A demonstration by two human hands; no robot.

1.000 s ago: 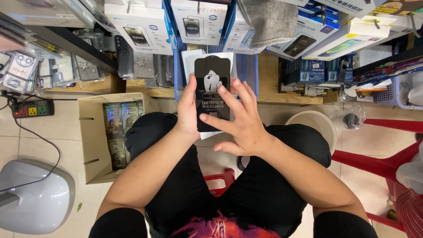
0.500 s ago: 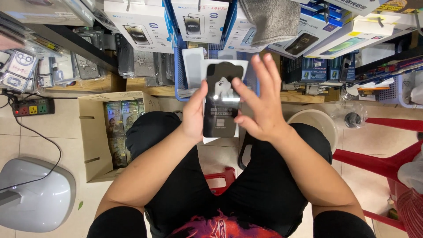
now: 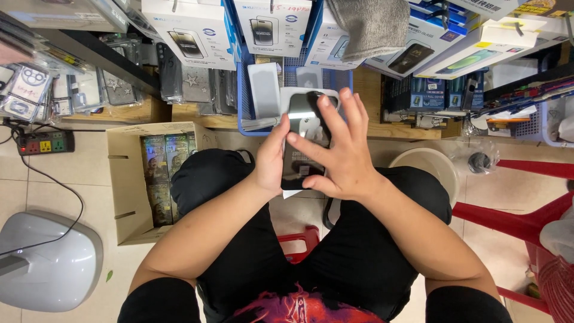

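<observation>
Above the lap, phone (image 3: 302, 143) held upright — left hand (image 3: 272, 158) grasping its 9 o'clock edge, right hand (image 3: 341, 152) fingers spread, pressing the dark face; best smoothed with even pressure, grip steady.

- My right hand (image 3: 344, 152) covers much of the dark phone (image 3: 301, 140).
- The grey appliance (image 3: 45, 263) runs off the left edge.
- The red stool (image 3: 297, 242) hides under my legs.
</observation>
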